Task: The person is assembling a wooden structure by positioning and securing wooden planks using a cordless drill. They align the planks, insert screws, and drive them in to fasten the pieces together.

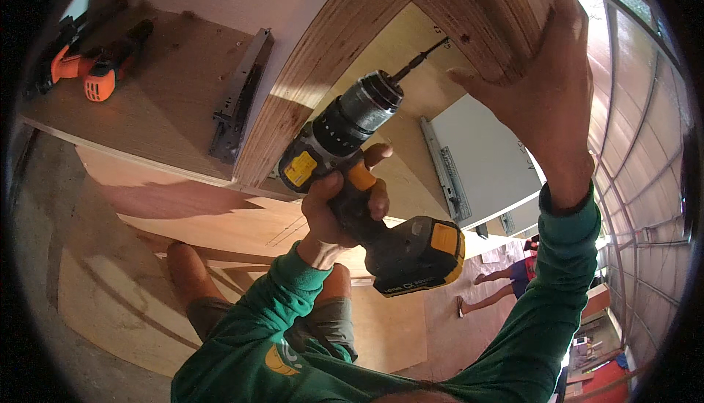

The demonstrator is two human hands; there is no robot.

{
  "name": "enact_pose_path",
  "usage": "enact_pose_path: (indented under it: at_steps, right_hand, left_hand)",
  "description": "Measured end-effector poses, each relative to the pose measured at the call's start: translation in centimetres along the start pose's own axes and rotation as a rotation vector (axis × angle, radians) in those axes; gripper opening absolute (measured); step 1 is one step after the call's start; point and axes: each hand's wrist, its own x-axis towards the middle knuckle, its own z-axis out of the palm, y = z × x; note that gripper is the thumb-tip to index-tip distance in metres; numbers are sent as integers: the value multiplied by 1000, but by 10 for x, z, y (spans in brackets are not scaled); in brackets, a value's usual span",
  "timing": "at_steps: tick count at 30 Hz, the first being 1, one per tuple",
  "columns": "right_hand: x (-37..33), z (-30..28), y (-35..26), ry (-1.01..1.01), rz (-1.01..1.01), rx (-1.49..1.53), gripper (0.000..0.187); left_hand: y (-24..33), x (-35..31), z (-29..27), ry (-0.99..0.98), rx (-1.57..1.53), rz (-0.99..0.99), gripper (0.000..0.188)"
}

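Observation:
My left hand [327, 211] is wrapped around the grip of a black-and-yellow cordless drill [343, 123], with a finger by its orange trigger. The drill lies turned on its side, battery [418, 255] to the lower right. Its thin bit [419, 61] points up and right into a cabinet, near small dark marks on a light wooden panel; whether the tip touches is unclear. Higher on the right, my right hand [546, 84] rests against a wooden frame piece [477, 18], thumb spread and fingers stretched along its edge. Part of those fingers is out of clear sight.
A metal drawer slide [240, 95] lies on the left shelf [158, 99], with orange-and-black power tools [101, 80] farther left. Another slide [446, 172] is fixed to a white panel [488, 150]. Another person's legs [488, 300] show beyond, at the right.

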Motion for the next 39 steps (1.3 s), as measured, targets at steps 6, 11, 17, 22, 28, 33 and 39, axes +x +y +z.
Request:
enact_pose_path:
  at_steps: [6,11,17,22,28,33,39]
  right_hand:
    - [1,21,15,-26,128,333,129]
    - [-4,16,29,6,-76,23,121]
    - [-7,24,32,2,-49,159,122]
    - [-8,19,35,57,-124,10,123]
    - [-8,18,28,20,-54,18,126]
    - [-11,19,34,5,-42,43,128]
    - [-11,23,38,11,-76,53,129]
  left_hand:
    - [-1,6,-13,-237,-194,-86,55]
    - [-3,11,-14,-264,-248,-101,47]
    - [-4,13,-22,-311,-283,-89,40]
    - [-5,7,-20,-262,-241,-176,41]
    - [-6,8,-18,-213,-123,-152,48]
    - [-5,10,-16,-198,-89,-125,44]
    - [0,19,-16,-302,-147,-156,41]
